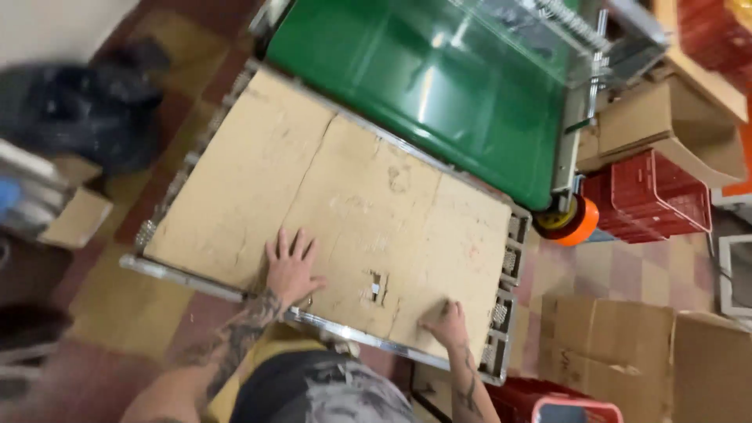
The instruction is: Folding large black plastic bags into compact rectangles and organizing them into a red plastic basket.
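Left hand: the left hand [291,270] is lying palm down on the cardboard sheet [329,211], near its front edge, fingers [286,244] spread and flat, gripping nothing.
Right hand: the right hand [446,323] is pressing on the same sheet near its front right corner, fingers curled loosely with the tips on the board; nothing is lying inside them.
Cardboard sheet: it is resting flat on the metal-framed cart [196,278], covering nearly the whole deck, with creases running across it and a small torn patch [378,287] between the two hands.
Surroundings: a green bin [439,86] is standing just behind the cart; red crates [650,200] and brown boxes [627,352] are sitting on the tiled floor [611,266] to the right.
Handling judgement: even pressure from both palms is likely keeping the sheet flat; the creases look prone to buckling, so the board is best kept square with the frame's rails and fingers clear of the torn patch.
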